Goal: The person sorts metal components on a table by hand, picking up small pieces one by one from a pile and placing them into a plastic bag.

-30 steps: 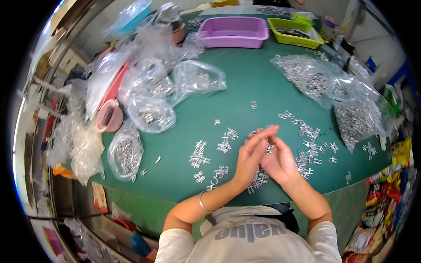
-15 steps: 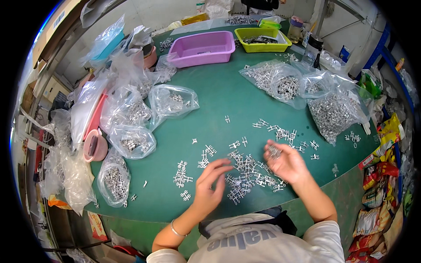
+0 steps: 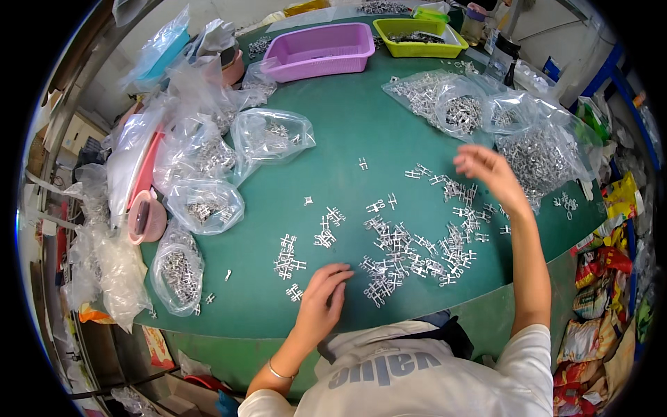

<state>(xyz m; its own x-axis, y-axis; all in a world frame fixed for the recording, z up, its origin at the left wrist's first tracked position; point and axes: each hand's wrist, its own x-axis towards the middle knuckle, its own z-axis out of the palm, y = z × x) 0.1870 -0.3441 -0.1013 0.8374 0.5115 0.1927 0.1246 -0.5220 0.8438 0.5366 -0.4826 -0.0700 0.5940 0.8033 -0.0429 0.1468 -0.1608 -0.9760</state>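
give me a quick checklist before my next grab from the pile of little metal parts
1. Left hand lies flat on the green table beside the loose metal parts: ok.
2. Right hand raised over the far edge of the scatter; whether it holds a part: cannot tell.
3. Parts sit well in from the near table edge: ok.
4. Clear bags of parts lie close beyond the right hand, open mouths not visible: cannot tell.
5. Purple basket and yellow-green tray stand far back, out of the way: ok.
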